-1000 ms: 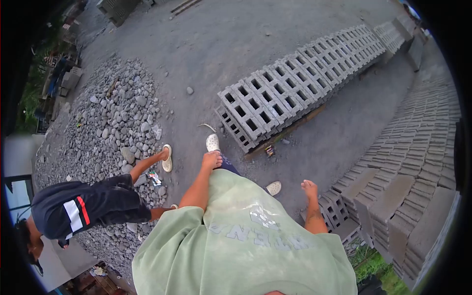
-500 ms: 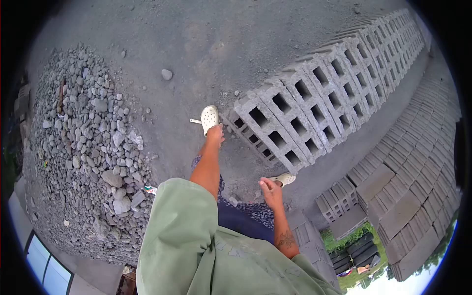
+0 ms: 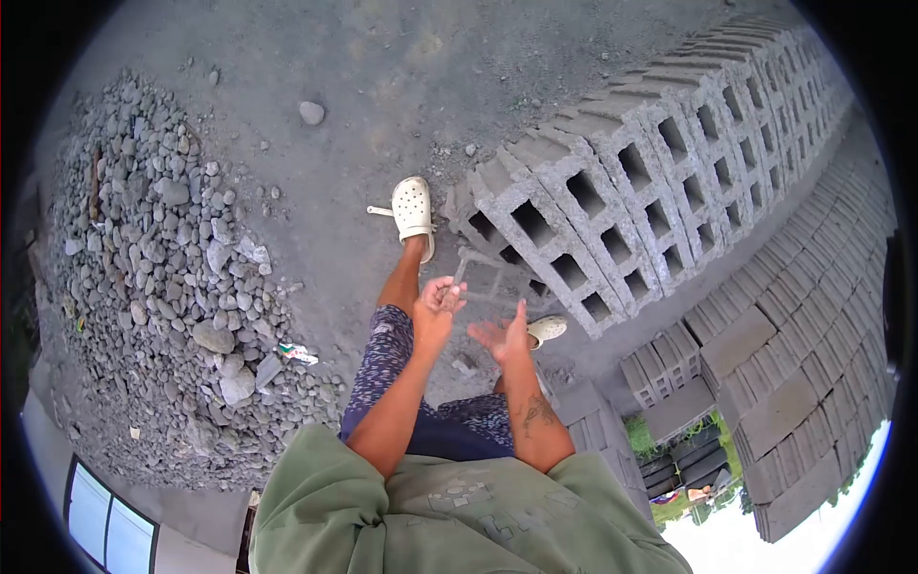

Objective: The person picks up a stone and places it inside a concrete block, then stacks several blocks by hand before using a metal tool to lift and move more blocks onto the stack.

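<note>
My left hand [image 3: 440,303] is closed round the near side of a thin grey frame-shaped tool [image 3: 492,260], whose exact kind I cannot make out against the grey ground. My right hand [image 3: 505,337] is open beside it, thumb and fingers apart, palm turned toward the left hand. Just beyond both hands stands the near end of a long row of hollow concrete blocks [image 3: 601,222], their square holes facing me. My feet wear cream clogs [image 3: 412,207], one out ahead on the left and the other by the blocks.
A large heap of grey stones [image 3: 182,277] spreads along the left. One loose stone [image 3: 312,113] lies on the dusty ground [image 3: 382,86] ahead. More stacked blocks [image 3: 803,383] fill the right side. A window [image 3: 110,517] shows at bottom left.
My left hand has come back from near the front clog and now holds the grey frame. My right hand has moved left and upward, its fingers spreading. The view has shifted slightly.
</note>
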Motion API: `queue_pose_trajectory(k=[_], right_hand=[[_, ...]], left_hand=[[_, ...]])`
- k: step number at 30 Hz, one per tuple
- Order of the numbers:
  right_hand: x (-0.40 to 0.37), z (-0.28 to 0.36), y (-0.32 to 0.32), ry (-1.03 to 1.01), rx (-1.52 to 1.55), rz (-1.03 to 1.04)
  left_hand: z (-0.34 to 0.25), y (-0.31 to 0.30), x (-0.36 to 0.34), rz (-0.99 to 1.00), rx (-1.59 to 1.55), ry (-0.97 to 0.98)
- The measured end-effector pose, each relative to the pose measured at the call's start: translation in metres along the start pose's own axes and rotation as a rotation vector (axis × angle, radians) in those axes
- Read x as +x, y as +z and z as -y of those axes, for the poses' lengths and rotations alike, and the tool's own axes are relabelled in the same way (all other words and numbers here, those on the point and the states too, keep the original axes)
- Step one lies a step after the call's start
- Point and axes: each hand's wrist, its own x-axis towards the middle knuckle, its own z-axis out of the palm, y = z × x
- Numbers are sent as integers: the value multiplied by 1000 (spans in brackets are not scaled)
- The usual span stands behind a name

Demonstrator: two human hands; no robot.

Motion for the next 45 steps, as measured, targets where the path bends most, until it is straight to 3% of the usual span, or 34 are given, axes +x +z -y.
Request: queue_pose_trajectory(k=[1,3,5,7,8,10,12,13,15,16,18,20,21,22,23,25,27,29,30,31,32,34,35,36,38,39,41,42,44,45], right_hand=[[14,-4,-9,-2,0,11],[66,-20,-46,-56,231,390],[66,-16,-74,-42,121,446],[49,-15,-90,-42,22,494],[20,-19,-90,-50,-148,489],[-29,-30,-85,-67,-320,484],[-64,-41,-69,-267,-741,654],[-75,-38,-59,-281,-744,665],[-93,-29,-30,-592,-1291,799],[-104,-23,-17,-595,-1291,802],[-122,-5,14,-1294,-1576,740],[-120,11,38,-1617,-1144,532],[-111,25,49,-1720,-1035,312],[-101,40,60,-1812,-917,92],[-97,51,70,-1799,-975,1],[-103,59,88,-1780,-1047,-95],[-117,65,100,-1512,-1173,-290],[-117,63,99,-1554,-1160,-271],[-118,62,100,-1608,-1125,-232],[-125,57,105,-1475,-1129,-191],[-115,54,110,-1472,-1136,-196],[-96,52,126,-1343,-1193,-249],[-95,56,137,-1183,-1247,-283],[-90,56,149,-1189,-1244,-280],[-71,55,162,-1119,-1105,-491],[-66,56,166,-1113,-1116,-495],[-58,53,166,-1094,-962,-518],[-50,52,159,-1092,-967,-526],[-29,62,156,-1090,-867,-351],[-39,63,155,-1046,-886,-320]], left_hand=[[5,5,-33,0,104,21],[7,5,-95,111,326,-33],[-11,1,-122,230,453,-86],[-34,-24,-130,678,312,-383],[-38,-35,-125,591,122,-425],[-47,-42,-105,173,-31,-645],[-61,-36,-90,184,-64,-672],[-68,-34,-82,186,-102,-713],[-84,-43,-68,201,-172,-602],[-99,-42,-64,211,-238,-503],[-125,-34,-54,146,-289,-411],[-144,-32,-35,94,-182,-95],[-152,-30,-21,88,-194,-113],[-159,-28,-3,-4,40,43],[-167,-30,10,-94,278,200],[-192,-42,22,-115,246,241],[-217,-44,21,-136,211,275],[-239,-45,8,-103,12,509],[-244,-45,9,-106,9,496],[-249,-44,9,-120,254,507],[-251,-42,11,-132,498,516],[-244,-25,23,-163,557,545],[-241,-19,32,-195,618,585],[-239,-21,41,-196,617,591],[-232,-27,52,-339,461,565],[-231,-30,59,-343,462,554],[-230,-35,73,-344,-37,586],[-234,-34,78,-345,-39,577],[-254,-28,96,-390,-412,488],[-264,-30,99,-398,-417,496]])
